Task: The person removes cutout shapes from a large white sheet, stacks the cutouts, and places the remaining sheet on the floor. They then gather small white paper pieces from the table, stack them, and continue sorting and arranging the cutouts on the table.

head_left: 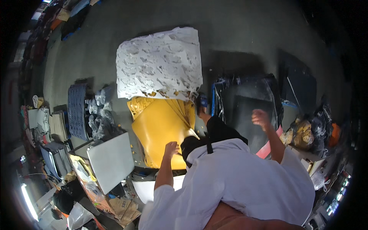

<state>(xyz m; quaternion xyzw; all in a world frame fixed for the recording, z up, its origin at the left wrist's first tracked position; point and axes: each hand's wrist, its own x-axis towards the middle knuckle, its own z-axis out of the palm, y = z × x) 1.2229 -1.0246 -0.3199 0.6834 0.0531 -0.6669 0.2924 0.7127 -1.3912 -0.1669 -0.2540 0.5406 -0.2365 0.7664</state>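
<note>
My left hand [171, 148] is loosely closed in front of my left side, over the near part of a glossy yellow sheet [157, 128], and I see nothing in it. Creased folds run along the sheet's right side. My right hand [260, 118] is curled into a loose fist, a little blurred, with nothing visible in it. It is raised over a large dark tray-like piece [251, 103] with shiny wrapping along its edges. Beyond the yellow sheet, partly over its far end, lies a stack of white sheets [159, 63] with ragged cut-outs.
A pale grey board [111, 163] leans on a crate at the left. Clear plastic bags [100, 111] and a dark blue textured panel [78, 111] stand beyond it. More bagged goods [301, 134] are at the right. My foot [202, 101] is between the yellow sheet and the dark piece.
</note>
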